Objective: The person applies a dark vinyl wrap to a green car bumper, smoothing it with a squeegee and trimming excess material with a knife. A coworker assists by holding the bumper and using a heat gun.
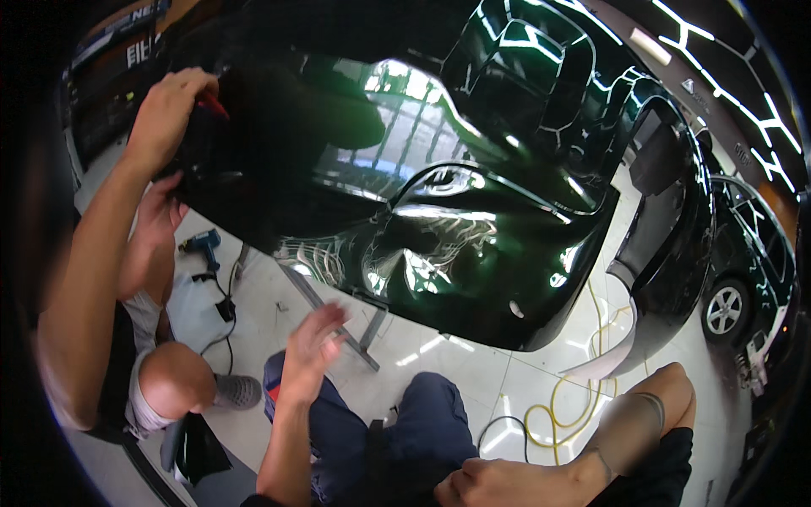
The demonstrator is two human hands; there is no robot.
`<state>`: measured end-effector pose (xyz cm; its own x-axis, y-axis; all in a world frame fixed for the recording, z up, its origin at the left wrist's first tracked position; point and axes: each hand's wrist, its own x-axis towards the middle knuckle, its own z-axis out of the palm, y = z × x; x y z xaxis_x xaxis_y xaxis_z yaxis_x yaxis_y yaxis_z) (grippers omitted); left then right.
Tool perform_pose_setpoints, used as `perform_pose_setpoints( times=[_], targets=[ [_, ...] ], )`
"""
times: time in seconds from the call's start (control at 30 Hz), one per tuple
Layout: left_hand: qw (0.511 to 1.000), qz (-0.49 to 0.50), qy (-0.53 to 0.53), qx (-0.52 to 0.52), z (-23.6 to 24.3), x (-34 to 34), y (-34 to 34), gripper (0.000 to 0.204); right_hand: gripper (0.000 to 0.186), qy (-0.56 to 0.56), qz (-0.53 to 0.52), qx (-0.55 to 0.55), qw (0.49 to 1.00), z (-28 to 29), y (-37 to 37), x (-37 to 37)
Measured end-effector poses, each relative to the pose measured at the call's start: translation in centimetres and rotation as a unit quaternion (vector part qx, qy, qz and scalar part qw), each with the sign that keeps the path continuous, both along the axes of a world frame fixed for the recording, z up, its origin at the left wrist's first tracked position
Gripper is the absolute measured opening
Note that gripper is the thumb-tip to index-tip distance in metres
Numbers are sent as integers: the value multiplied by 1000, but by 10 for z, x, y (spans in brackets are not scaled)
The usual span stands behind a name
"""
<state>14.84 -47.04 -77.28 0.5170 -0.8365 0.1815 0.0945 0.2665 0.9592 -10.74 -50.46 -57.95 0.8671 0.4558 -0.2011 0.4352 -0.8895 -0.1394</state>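
Note:
A large, glossy dark green car body panel spans the view in front of me, its surface rippled with reflections and clear-looking wrinkles. My left hand is raised just off its near edge, fingers stretched out and slightly blurred, with nothing visible in them. Low at the bottom edge, my right hand lies in front of my body with its fingers curled. What it holds, if anything, is hidden. At the panel's left end, a co-worker's upper hand is by a small red thing; their lower hand is near the panel's edge.
A grey metal stand supports the panel. A blue power drill is beside a whitish container at left. A yellow hose loops on the tiled floor. More curved dark bodywork and a car wheel are at right.

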Motion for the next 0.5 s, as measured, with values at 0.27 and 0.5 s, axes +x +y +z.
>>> perform_pose_setpoints(
  times=[0.27, 0.5],
  targets=[
    [841, -12, 455, -292, 104, -56, -80, 10, 20, -193, 28, 390, 900, 49, -105, -78],
    [842, -14, 474, -257, 106, -71, -115, 31, 46, -303, -313, 607, 664, 24, -119, -84]
  ],
)
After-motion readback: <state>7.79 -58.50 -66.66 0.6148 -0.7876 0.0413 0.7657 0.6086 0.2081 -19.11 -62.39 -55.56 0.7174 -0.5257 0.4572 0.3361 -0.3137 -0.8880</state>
